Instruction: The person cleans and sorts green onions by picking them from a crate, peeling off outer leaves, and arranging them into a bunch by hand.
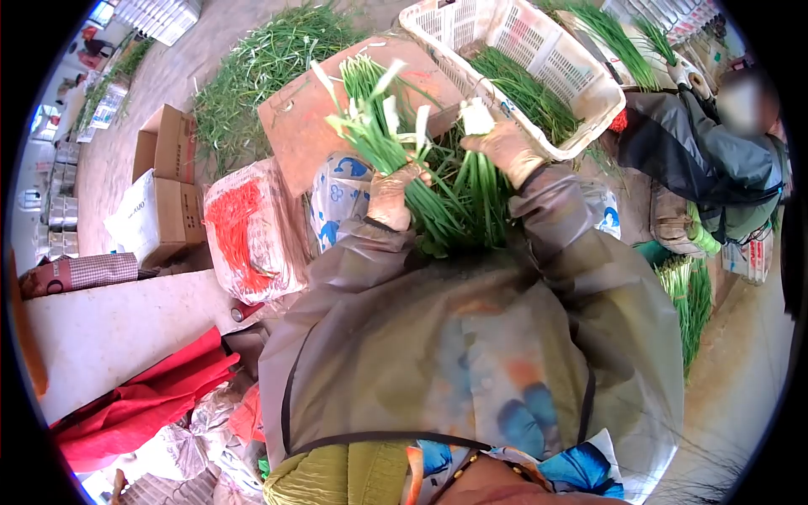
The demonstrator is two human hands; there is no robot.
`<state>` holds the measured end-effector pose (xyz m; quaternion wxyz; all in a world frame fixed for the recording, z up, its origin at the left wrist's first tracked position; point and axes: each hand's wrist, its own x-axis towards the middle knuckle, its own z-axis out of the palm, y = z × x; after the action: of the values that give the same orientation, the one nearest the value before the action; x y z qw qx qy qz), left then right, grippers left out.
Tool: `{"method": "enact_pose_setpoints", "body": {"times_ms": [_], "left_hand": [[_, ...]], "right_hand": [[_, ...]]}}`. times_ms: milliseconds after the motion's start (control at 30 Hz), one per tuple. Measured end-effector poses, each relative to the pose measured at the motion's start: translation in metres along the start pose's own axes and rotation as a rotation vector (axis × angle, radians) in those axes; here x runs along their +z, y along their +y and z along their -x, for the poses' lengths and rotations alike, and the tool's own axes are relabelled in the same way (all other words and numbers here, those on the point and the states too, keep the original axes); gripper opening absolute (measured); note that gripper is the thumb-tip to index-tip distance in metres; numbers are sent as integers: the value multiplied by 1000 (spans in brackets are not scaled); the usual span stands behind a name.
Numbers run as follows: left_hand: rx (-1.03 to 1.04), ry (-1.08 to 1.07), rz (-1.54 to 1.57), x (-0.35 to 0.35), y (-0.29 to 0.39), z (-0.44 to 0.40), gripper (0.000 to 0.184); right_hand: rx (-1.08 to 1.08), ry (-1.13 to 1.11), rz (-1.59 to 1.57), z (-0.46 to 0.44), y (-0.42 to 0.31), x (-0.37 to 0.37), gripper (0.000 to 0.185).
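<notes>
My left hand [390, 198] is closed around a loose bunch of long green chives [425, 206], whose pale ends fan out upward. My right hand [507, 151] grips a second bunch of chives [483, 181], with its white root ends gathered above the fingers. Both bunches hang down toward my lap, their leaves close together. Just beyond my left hand, more chives [362, 76] lie on a brown board [299, 118]; their lower part is partly hidden behind the held bunch.
A white plastic crate [581, 63] holding greens stands beyond my right hand. At left are a packet with red ties [236, 223] and a cardboard box [177, 194]. Loose greens [269, 67] heap on the floor. Another person [715, 160] sits at right.
</notes>
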<state>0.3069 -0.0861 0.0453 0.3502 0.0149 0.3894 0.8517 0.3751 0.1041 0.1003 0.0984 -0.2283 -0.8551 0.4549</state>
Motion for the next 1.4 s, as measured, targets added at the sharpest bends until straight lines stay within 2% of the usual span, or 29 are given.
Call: {"method": "enact_pose_setpoints", "body": {"times_ms": [33,67,133,167,200,267,300,333,400,467,567,667,700,833,900,933,1033,1100,1133,1233,1333,1400], "left_hand": [[-6,11,-17,-6,3,-3,21],[-17,25,-33,-14,2,-7,21],[-63,55,-23,-21,0,-12,19],[-84,87,-10,-15,3,-10,22],[-106,119,1,-4,10,-4,25],[-81,42,-9,6,18,13,32],[-63,-98,118,8,20,13,35],[-44,-236,247,11,20,12,39],[-75,-189,181,8,11,3,40],[-110,-153,107,10,6,0,41],[-139,-231,-35,17,5,7,40],[-235,-281,-139,12,4,9,46],[-211,-285,-151,15,5,12,41],[-214,-240,-42,22,9,14,31],[-216,-260,-51,24,8,16,31],[-211,-280,-59,26,8,15,30],[-195,-304,-77,25,7,15,30],[-231,-284,-113,23,9,18,32],[-231,-283,-110,23,11,19,32],[-245,-438,-246,17,13,17,41],[-259,-417,-198,16,16,19,42],[-273,-412,-214,8,11,14,44]], "right_hand": [[-12,-41,-196,-9,27,-3,43],[-132,-15,-389,-7,26,-11,33],[-49,-51,-618,1,22,-28,32],[-10,4,-393,3,20,-37,33],[111,160,-449,-5,26,-34,35],[174,364,272,-10,29,-44,32],[51,354,56,-3,20,-46,27],[-138,106,-314,4,20,-54,26],[-15,-178,-713,22,-14,-53,24],[-65,-209,-588,22,-23,-39,23],[-112,-258,-646,10,-19,-23,19],[-37,-242,-776,6,-23,-1,20],[-41,-231,-668,4,-25,2,22],[-45,-185,-719,14,-36,11,27],[-5,-171,-514,8,-29,16,21],[183,-316,-666,7,-24,13,22],[323,-318,-542,12,-42,7,23],[179,-263,-585,8,-35,11,23],[180,-264,-583,4,-30,13,23],[45,-302,-547,-8,-7,22,21],[-6,-291,-699,1,-14,21,19],[-26,-281,-644,-1,-7,23,22]]}}
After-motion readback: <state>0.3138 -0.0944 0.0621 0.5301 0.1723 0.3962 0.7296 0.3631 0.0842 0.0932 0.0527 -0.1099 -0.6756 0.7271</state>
